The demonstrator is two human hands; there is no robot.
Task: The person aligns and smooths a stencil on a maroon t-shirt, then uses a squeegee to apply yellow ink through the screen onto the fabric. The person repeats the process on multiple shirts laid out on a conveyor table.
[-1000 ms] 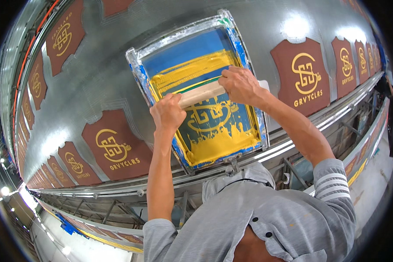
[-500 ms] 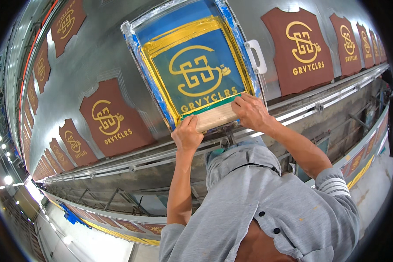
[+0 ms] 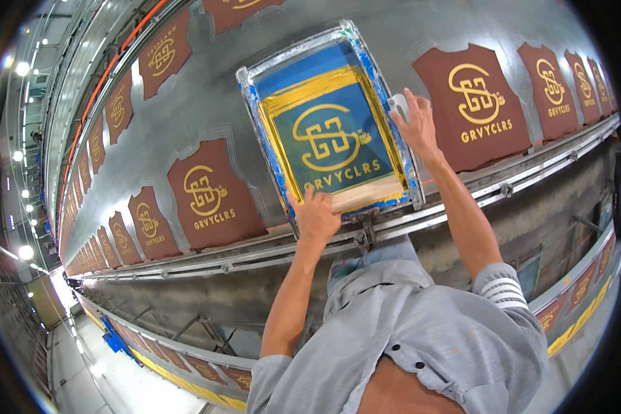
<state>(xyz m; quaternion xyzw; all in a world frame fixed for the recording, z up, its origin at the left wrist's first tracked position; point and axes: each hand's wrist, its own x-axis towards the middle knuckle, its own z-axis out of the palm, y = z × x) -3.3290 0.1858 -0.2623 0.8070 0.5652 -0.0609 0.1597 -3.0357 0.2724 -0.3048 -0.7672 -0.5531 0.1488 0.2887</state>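
A long grey print table (image 3: 207,110) carries rows of brown garment pieces (image 3: 210,193) bearing yellow emblems. At its near edge lies a blue-taped printing screen (image 3: 328,124). The left hand (image 3: 315,217) grips the screen's near frame beside the wooden squeegee (image 3: 366,194), while the right hand (image 3: 415,124) closes on its white right-side handle (image 3: 398,105).

Bright overhead lamps; glare, perhaps slightly soft edges.

handle (image 3: 397,103): mostly under right hand (image 3: 415,124) | far garments: blurred
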